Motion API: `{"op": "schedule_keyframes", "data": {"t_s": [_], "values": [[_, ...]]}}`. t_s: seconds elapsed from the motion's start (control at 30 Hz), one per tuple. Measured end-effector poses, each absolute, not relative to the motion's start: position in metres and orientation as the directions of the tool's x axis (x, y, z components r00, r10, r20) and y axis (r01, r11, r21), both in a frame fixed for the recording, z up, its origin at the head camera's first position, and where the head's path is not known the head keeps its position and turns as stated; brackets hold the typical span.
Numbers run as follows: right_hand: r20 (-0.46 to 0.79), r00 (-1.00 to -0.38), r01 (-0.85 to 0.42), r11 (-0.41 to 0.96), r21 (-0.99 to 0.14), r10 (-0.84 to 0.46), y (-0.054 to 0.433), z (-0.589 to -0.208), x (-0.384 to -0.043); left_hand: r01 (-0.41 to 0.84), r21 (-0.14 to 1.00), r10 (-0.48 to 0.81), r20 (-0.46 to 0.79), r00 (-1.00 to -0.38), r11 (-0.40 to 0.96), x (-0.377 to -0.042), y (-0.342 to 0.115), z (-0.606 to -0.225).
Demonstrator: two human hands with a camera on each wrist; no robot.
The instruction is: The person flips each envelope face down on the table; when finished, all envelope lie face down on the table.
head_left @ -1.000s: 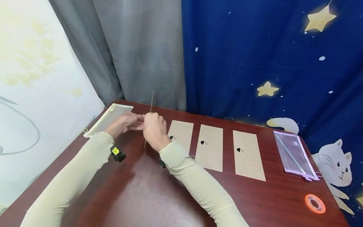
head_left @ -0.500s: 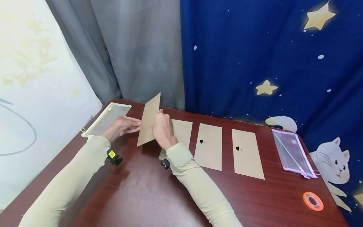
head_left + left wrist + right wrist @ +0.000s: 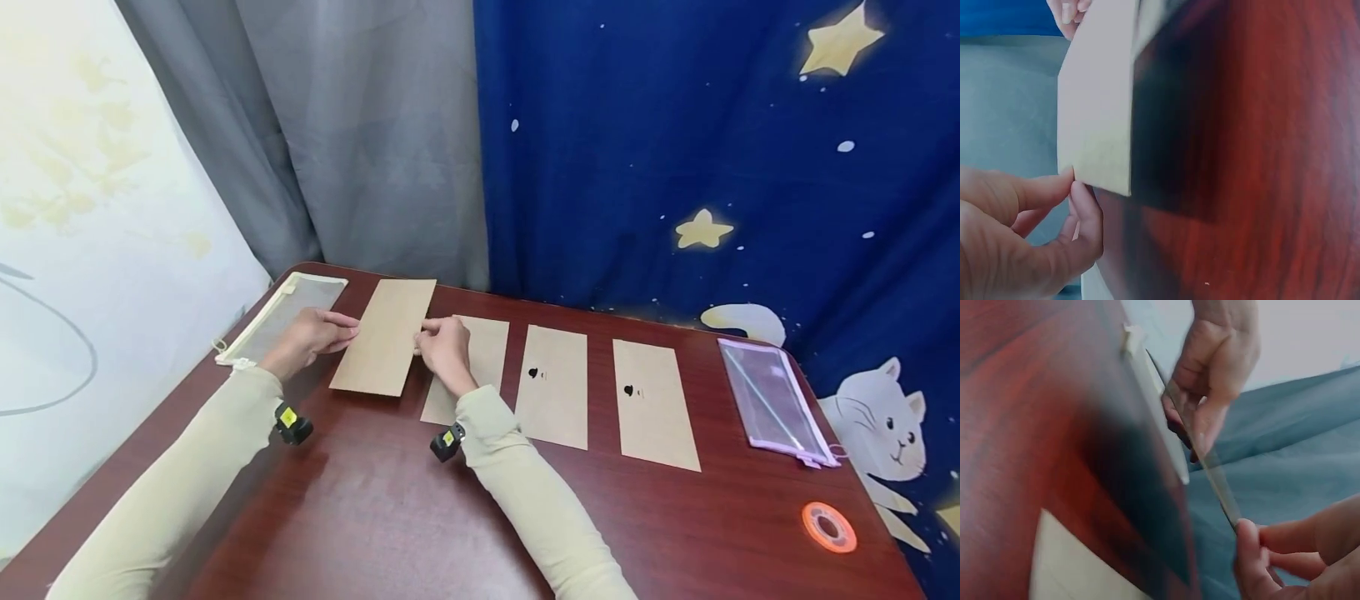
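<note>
Above the table (image 3: 360, 517) | tan card (image 3: 386, 337): thin, rectangular, plain-faced | left hand (image 3: 311, 337), right hand (image 3: 447, 350) pinching opposite edges

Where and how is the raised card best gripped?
Probably along its long edges near mid-length, coming from both sides: the raised card is thin, unfolded and off the table, leaving those edges free to pinch, as left hand and right hand do.

Left of centre, we see a tan card (image 3: 384, 337) with a smooth, matt, paper-like face. Under it, we find the surface (image 3: 360, 517) glossy and wood-grained. At far right, we note a sheer, mesh-like pouch (image 3: 772, 396); at top, a matt grey cloth curtain (image 3: 375, 142).
</note>
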State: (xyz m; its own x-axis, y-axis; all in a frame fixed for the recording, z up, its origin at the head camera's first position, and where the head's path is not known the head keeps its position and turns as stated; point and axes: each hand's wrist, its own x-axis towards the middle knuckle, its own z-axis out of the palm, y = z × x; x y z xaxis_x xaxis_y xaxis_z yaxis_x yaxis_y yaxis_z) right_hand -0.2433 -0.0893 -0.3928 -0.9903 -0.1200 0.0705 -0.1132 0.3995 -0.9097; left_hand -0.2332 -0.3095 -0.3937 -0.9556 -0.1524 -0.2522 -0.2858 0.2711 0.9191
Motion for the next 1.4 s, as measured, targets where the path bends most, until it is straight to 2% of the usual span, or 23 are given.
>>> {"op": "schedule_keyframes", "data": {"t_s": [0.2,0.37,0.47,0.63,0.8,0.87,0.93,1.0,1.03,1.1,1.17,1.23,1.4], "values": [[-0.085,-0.984,-0.001,0.489,-0.872,-0.154,-0.103,-0.408,-0.238,-0.193,0.842,-0.202,-0.102,-0.974,0.504,-0.227,-0.312,-0.408],[-0.174,-0.974,0.095,0.432,-0.897,-0.146,-0.107,-0.411,-0.240,-0.176,0.792,-0.231,-0.046,-0.972,0.585,-0.226,-0.312,-0.416],[-0.206,-0.966,0.127,0.406,-0.905,-0.156,-0.107,-0.411,-0.242,-0.130,0.704,-0.227,0.045,-0.973,0.699,-0.227,-0.310,-0.419],[-0.194,-0.966,0.091,0.473,-0.876,-0.172,-0.104,-0.408,-0.242,-0.063,0.509,-0.197,0.215,-0.957,0.858,-0.225,-0.307,-0.417],[-0.118,-0.965,-0.020,0.517,-0.856,-0.234,-0.076,-0.397,-0.243,-0.033,0.466,-0.194,0.302,-0.933,0.884,-0.215,-0.299,-0.410],[-0.091,-0.959,-0.069,0.529,-0.846,-0.270,-0.054,-0.391,-0.245,-0.008,0.487,-0.185,0.317,-0.930,0.873,-0.213,-0.290,-0.406],[-0.113,-0.943,-0.059,0.494,-0.868,-0.312,-0.030,-0.386,-0.247,-0.010,0.556,-0.183,0.258,-0.949,0.831,-0.211,-0.276,-0.401],[-0.176,-0.913,0.011,0.408,-0.913,-0.369,-0.004,-0.382,-0.249,-0.048,0.729,-0.147,0.072,-0.987,0.682,-0.213,-0.257,-0.395],[-0.226,-0.890,0.085,0.343,-0.936,-0.397,0.008,-0.381,-0.251,-0.099,0.807,-0.114,-0.040,-0.993,0.582,-0.214,-0.249,-0.392],[-0.335,-0.841,0.272,0.202,-0.941,-0.426,0.027,-0.379,-0.257,-0.248,0.883,-0.041,-0.253,-0.967,0.397,-0.218,-0.232,-0.387],[-0.421,-0.797,0.429,0.085,-0.899,-0.432,0.043,-0.377,-0.262,-0.384,0.887,0.040,-0.407,-0.913,0.257,-0.225,-0.220,-0.384],[-0.489,-0.765,0.530,0.022,-0.848,-0.419,0.052,-0.377,-0.267,-0.441,0.868,0.082,-0.469,-0.880,0.228,-0.231,-0.211,-0.381],[-0.563,-0.723,0.604,0.029,-0.796,-0.401,0.062,-0.379,-0.270,-0.470,0.848,0.095,-0.503,-0.859,0.244,-0.243,-0.193,-0.376]]}}
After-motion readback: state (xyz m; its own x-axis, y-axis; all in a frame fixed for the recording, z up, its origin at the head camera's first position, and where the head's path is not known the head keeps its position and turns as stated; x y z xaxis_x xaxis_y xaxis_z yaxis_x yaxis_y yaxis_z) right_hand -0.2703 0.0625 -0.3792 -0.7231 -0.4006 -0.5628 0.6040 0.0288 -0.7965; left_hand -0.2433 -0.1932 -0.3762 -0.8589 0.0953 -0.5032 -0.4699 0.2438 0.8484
